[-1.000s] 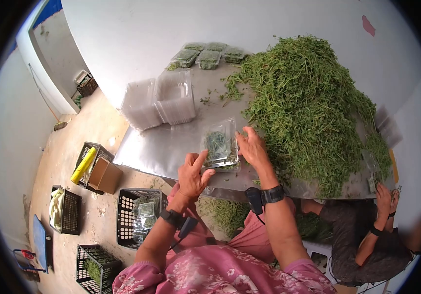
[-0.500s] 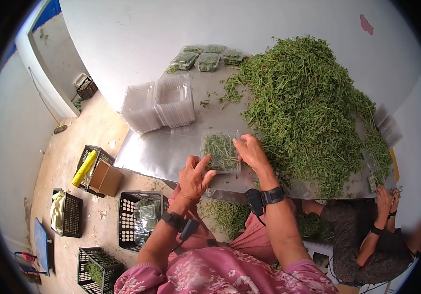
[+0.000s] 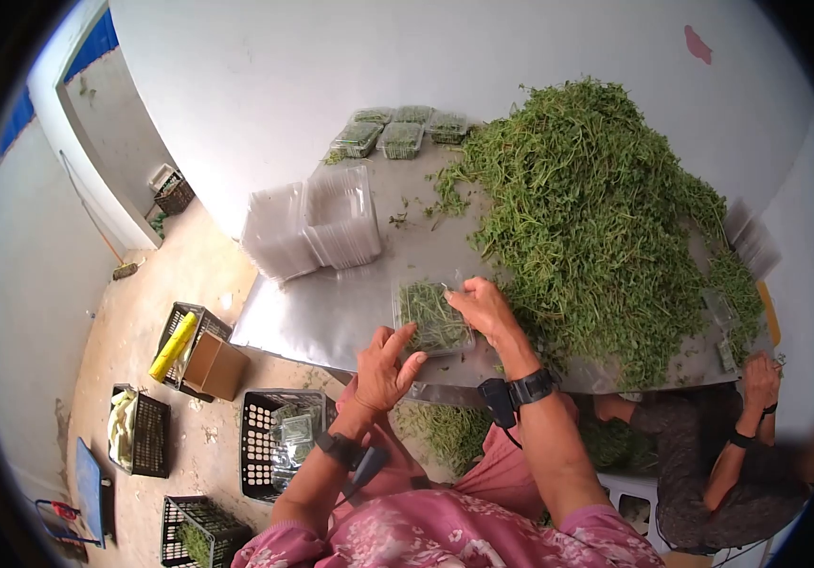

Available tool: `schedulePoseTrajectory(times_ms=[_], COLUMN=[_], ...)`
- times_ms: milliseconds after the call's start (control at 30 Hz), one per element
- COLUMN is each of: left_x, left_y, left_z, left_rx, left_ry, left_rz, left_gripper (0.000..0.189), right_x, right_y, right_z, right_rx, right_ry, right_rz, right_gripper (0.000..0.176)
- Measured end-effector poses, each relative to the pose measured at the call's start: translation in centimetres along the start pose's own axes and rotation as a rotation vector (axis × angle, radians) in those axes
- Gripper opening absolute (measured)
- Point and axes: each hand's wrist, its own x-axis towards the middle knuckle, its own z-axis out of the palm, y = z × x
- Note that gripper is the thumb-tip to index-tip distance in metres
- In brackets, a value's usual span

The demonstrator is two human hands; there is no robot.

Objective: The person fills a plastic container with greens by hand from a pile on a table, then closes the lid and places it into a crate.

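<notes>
A clear plastic clamshell box filled with green stems lies before me near the table's front edge. My left hand is at its left front corner, thumb and fingers spread, with the fingertips at the rim. At the right side of the box is my right hand, its fingers curled and the fingertips pinched together over the greens. A pale spot shows at those fingertips; whether it is a stem or part of the box I cannot make out. Beside that hand rises a large heap of leafy greens.
Stacked empty clamshell boxes stand at the left of the metal table. Several filled boxes sit at the back. A black crate with packed boxes is on the floor at left. A co-worker's hand is at the right edge.
My left hand's fingers have spread a little at the box's left side. My right hand stays at the right side, its fingertips now further in over the greens. The view has shifted slightly.
</notes>
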Motion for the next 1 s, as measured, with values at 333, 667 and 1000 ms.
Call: schedulePoseTrajectory(times_ms=[333,667,1000], left_x=[2.2,11.3,10.0], left_y=[3.2,-4.6,-4.5], left_z=[-4.9,-1.4,-1.1], left_rx=[-0.09,-0.426,-0.655], left_ry=[-0.161,-0.356,-0.609], left_rz=[0.087,-0.478,-0.539], left_gripper=[0.021,0.038,0.033], right_x=[-1.5,-2.2,-2.4], right_y=[-2.5,-3.9,-4.5], right_z=[-1.7,-2.1,-2.7], right_rx=[0.116,0.078,-0.028], right_ry=[-0.251,-0.362,-0.472], right_rz=[-0.078,-0.132,-0.185], right_gripper=[0.047,0.043,0.042])
